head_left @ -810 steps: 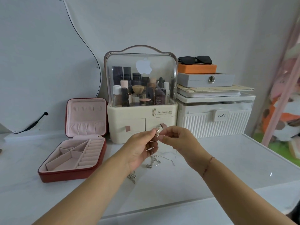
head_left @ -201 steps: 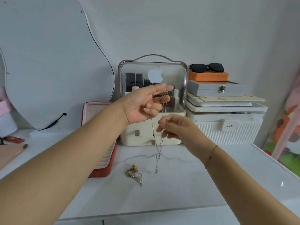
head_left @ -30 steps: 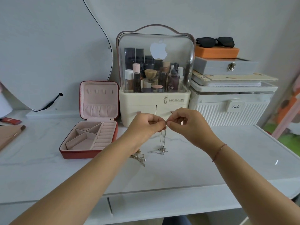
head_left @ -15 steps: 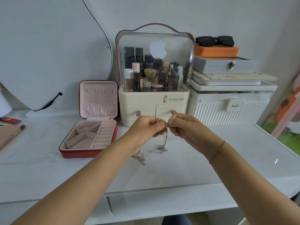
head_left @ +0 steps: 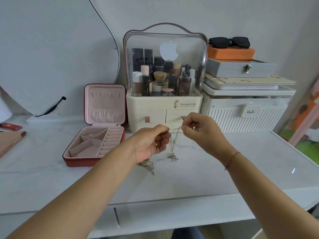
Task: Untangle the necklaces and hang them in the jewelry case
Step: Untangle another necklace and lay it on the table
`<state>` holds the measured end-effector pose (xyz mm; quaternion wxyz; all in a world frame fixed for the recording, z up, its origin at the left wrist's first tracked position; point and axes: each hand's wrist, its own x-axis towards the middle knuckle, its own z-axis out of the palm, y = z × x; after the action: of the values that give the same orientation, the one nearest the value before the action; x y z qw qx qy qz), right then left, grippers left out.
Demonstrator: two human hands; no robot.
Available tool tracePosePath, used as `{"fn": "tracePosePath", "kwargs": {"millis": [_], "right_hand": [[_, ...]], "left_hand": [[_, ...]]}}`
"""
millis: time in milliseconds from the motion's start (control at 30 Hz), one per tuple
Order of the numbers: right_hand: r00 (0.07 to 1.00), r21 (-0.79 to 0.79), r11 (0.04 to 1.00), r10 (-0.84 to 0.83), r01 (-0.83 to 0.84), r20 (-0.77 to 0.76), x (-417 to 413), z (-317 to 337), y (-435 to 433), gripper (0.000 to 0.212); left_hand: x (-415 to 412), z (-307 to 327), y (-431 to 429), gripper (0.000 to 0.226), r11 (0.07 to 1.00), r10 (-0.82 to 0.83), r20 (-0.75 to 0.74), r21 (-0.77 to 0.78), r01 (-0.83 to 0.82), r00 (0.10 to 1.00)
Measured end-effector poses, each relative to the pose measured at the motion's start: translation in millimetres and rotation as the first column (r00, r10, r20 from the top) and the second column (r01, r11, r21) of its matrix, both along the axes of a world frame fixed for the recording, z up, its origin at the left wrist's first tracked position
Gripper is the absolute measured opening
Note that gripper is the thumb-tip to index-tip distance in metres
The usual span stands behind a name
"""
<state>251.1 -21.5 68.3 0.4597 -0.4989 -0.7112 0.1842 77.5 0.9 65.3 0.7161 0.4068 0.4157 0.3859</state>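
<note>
Both hands are raised over the middle of the white table (head_left: 224, 173). My left hand (head_left: 151, 142) and my right hand (head_left: 200, 130) each pinch one end of a thin silver necklace (head_left: 173, 145). A short stretch of chain runs taut between the fingertips. The rest hangs down, and its lower end lies bunched on the table. A gold necklace (head_left: 146, 165) lies in a small heap just under my left wrist. The red jewelry case (head_left: 96, 135) stands open at the left, pink inside, with hooks in its upright lid.
A cream cosmetics organizer (head_left: 164, 80) with a clear dome stands right behind my hands. To its right a white ribbed box (head_left: 246, 109) carries a grey box, an orange box and sunglasses. A curved mirror (head_left: 51, 49) leans against the wall at left.
My hands have drawn apart, stretching a short length of the silver chain between them. The right hand moved right and slightly up. The gold heap stayed put.
</note>
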Motion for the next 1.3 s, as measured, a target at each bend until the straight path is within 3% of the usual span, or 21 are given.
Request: {"fn": "tracePosePath", "kwargs": {"millis": [167, 233, 367, 533, 600, 667, 767, 867, 933, 1100, 1300], "right_hand": [[0.996, -0.039, 0.999, -0.03, 0.027, -0.086, 9, 2, 4, 0.013], [0.982, -0.08, 0.997, -0.018, 0.003, -0.19, 11, 2, 5, 0.01], [0.899, -0.189, 0.974, 0.03, -0.124, -0.436, 18, 0, 3, 0.02], [0.826, -0.231, 0.95, 0.047, -0.212, -0.562, 24, 2, 3, 0.023], [0.815, -0.23, 0.951, 0.038, -0.207, -0.579, 23, 6, 3, 0.022], [0.814, -0.225, 0.952, 0.042, -0.209, -0.58, 21, 10, 3, 0.023], [0.836, -0.221, 0.953, 0.054, -0.206, -0.546, 16, 18, 4, 0.024], [0.866, -0.205, 0.958, 0.075, -0.2, -0.495, 9, 26, 4, 0.024], [0.876, -0.192, 0.96, 0.088, -0.201, -0.475, 6, 29, 4, 0.022], [0.895, -0.163, 0.967, 0.109, -0.197, -0.433, -1, 33, 2, 0.02], [0.899, -0.155, 0.97, 0.104, -0.186, -0.424, -3, 34, 1, 0.021]], "left_hand": [[-7, -3, 3, 0.016, 1.0, 0.001, -0.009, 0.017, -0.001, 1.0], [-9, -4, 4, 0.019, 1.0, 0.017, 0.015, 0.023, -0.018, 1.0], [-18, -6, 10, 0.017, 0.998, 0.061, 0.156, -0.008, -0.061, 0.986], [-27, -10, 16, 0.017, 0.986, 0.16, 0.222, 0.003, -0.165, 0.962], [-29, -11, 18, 0.02, 0.98, 0.16, 0.061, 0.108, -0.166, 0.985], [-28, -13, 16, 0.019, 0.963, 0.152, -0.213, 0.251, -0.096, 0.965], [-25, -13, 10, 0.011, 0.91, 0.175, -0.568, 0.406, 0.089, 0.804], [-18, -11, 5, 0.013, 0.835, 0.239, -0.702, 0.501, 0.227, 0.671], [-13, -7, 1, 0.017, 0.794, 0.285, -0.695, 0.557, 0.244, 0.66], [0, 8, -11, 0.022, 0.706, 0.306, -0.375, 0.706, 0.055, 0.875], [12, 14, -14, 0.015, 0.694, 0.356, -0.371, 0.72, 0.023, 0.858]]}}
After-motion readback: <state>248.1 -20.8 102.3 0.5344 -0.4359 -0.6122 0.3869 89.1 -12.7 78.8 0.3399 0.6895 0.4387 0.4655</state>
